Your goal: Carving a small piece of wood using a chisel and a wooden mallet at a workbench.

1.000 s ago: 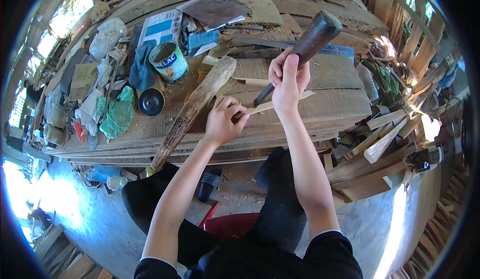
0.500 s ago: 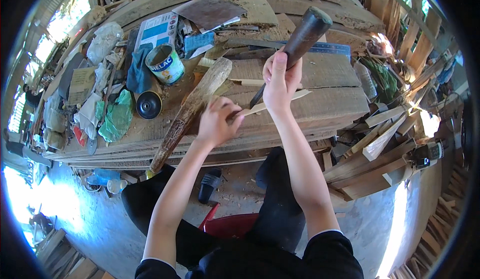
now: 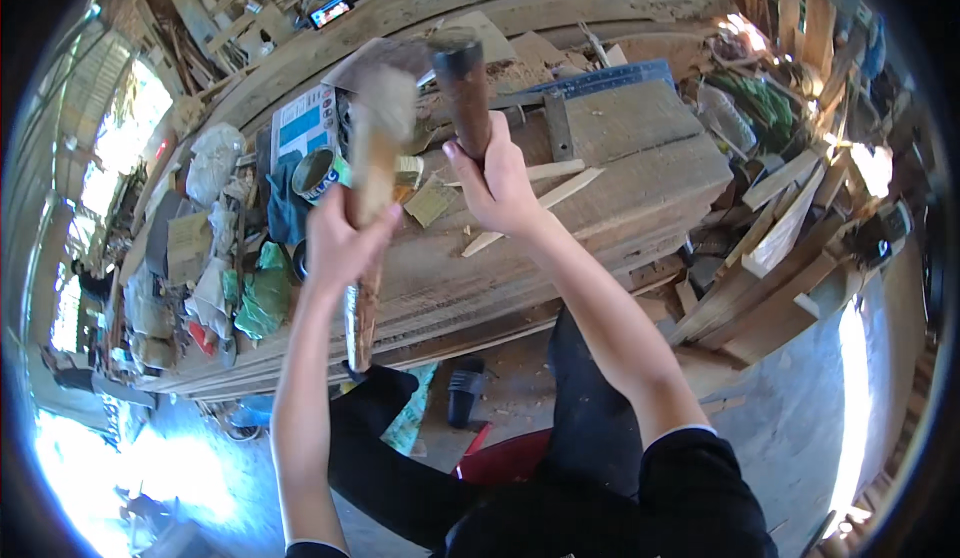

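Left hand (image 3: 345, 243): clenched round a long rough wood piece (image 3: 368, 198), held abt upright above the desk front; top end blurred, lower end pokes below the fist.
Right hand (image 3: 500, 183): gripped tight on a dark mallet (image 3: 463, 88), head up, lifted over the desk, just beside the wood piece but apart from it.
Desk (image 3: 640, 158): thick weathered planks stacked, worn and dusty, front edge layered w/ boards.
On desk, mid: thin pale wood strips (image 3: 545, 198) lying flat under the right hand; steel square (image 3: 570, 98) w/ blue rule behind them.
On desk, left: open paint tin (image 3: 318, 173), dark cloth next to it, green plastic bag (image 3: 262, 293), crumpled clear bags, cardboard bits; crowded.
Right of desk: offcuts and planks (image 3: 780, 228) piled leaning, sunlit patch.
Floor (image 3: 800, 398): bare concrete, dusty, shavings under the desk; a black sandal (image 3: 463, 393) near the person's legs.
Room: open-sided workshop, bright daylight at left and lower left, timber stacked along the back.
Person: seated, dark clothes, red stool (image 3: 505, 453) partly showing.
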Demonstrator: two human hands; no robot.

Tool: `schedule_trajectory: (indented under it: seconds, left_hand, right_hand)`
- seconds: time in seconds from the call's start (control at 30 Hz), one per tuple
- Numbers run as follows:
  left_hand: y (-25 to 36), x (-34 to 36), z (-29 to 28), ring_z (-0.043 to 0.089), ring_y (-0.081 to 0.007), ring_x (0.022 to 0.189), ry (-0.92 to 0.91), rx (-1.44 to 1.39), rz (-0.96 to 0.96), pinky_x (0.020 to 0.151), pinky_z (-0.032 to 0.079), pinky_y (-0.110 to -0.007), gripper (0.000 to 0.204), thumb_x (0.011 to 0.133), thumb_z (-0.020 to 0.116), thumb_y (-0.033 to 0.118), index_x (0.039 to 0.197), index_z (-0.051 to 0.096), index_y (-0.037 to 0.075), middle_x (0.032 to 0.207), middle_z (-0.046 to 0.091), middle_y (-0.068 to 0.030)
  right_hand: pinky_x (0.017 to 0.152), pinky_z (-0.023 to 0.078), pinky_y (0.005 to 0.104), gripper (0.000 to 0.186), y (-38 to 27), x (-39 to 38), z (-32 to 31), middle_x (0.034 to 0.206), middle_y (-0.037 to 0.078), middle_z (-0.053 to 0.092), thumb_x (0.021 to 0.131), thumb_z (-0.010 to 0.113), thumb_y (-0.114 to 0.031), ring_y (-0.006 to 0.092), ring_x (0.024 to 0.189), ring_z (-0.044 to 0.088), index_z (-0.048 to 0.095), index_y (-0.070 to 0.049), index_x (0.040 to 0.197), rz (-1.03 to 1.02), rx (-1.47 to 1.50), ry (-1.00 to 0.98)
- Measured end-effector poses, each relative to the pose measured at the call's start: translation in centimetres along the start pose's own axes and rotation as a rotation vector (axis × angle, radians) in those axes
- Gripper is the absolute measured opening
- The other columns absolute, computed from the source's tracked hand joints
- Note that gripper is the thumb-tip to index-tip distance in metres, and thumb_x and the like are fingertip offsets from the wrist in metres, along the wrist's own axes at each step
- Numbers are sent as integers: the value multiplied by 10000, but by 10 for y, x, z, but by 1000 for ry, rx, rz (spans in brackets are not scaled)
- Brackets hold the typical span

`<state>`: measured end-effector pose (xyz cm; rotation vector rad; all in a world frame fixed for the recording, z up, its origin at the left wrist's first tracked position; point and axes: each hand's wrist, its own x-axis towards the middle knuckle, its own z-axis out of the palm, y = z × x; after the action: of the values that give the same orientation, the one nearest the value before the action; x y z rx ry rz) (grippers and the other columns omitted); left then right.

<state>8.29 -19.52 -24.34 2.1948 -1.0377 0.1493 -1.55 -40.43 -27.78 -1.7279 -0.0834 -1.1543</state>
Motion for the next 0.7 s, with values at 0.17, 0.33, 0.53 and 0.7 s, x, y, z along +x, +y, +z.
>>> schedule_trajectory:
  seconds: [0.17, 0.33, 0.53, 0.7]
  left_hand:
    - [121, 30, -107, 635, -199, 722, 128, -375, 342, 643, 524, -337, 345, 914, 559, 197, 1177, 492, -16, 962, 635, -169]
    - [191, 41, -116, 594, -187, 646, 214, 23, 252, 694, 495, -331, 414, 860, 632, 297, 1090, 541, -36, 854, 633, -114]
    - [208, 23, -123, 568, -285, 1063, -67, 423, 55, 938, 428, -344, 805, 723, 739, 384, 1277, 426, -108, 1145, 558, -256]
    - [239, 26, -133, 585, -267, 1014, 83, 60, -4, 901, 439, -348, 715, 705, 775, 354, 1238, 502, -37, 1100, 602, -167]
  right_hand:
    - [596, 443, 378, 294, 0, -2, 6, 725, 174, 552, 891, 566, -113, 337, 645, 577, 384, 8, 1088, -56, 4, 27]
    - [586, 435, 394, 269, -4, -5, 7, 712, 190, 543, 894, 554, -99, 378, 640, 565, 381, 12, 1067, -101, 17, 34]
    - [575, 425, 390, 253, -1, -8, 6, 693, 178, 529, 897, 553, -97, 362, 628, 559, 371, -2, 1044, -95, 26, 10]
    - [572, 424, 390, 262, 1, -7, 8, 704, 184, 537, 898, 559, -105, 377, 640, 560, 368, -4, 1047, -88, 32, 1]
